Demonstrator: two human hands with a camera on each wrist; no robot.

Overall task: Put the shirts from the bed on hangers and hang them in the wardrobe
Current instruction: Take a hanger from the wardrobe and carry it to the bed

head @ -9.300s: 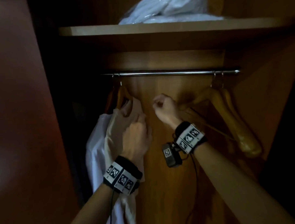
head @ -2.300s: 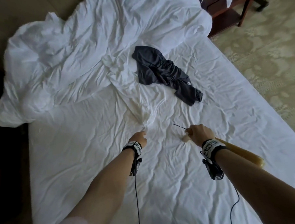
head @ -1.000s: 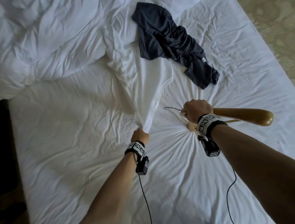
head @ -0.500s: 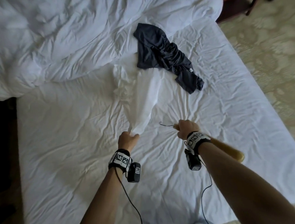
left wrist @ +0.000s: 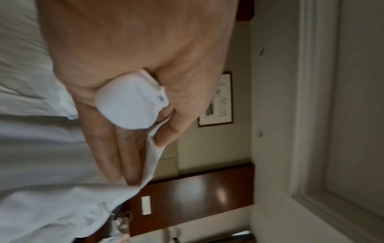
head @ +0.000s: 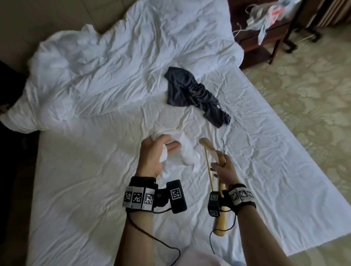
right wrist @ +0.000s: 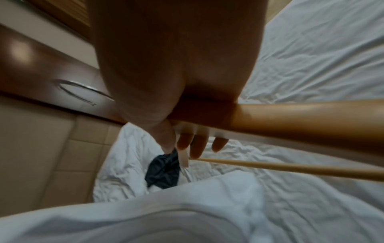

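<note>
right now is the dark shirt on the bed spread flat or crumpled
Crumpled. The dark shirt lies bunched in folds on the white sheet, neither hand touching it.

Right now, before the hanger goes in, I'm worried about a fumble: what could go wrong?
The left hand pinches only a bunched bit of the white shirt, so the opening may be hard to find. The wooden hanger sits in the right hand with loosely spread fingers and could slip. The dark shirt remains on the bed.

White shirt (head: pixel 183 152) bunched above bed (head: pixel 93 196); dark shirt (head: pixel 195 95) crumpled, seemingly beside duvet.
</note>
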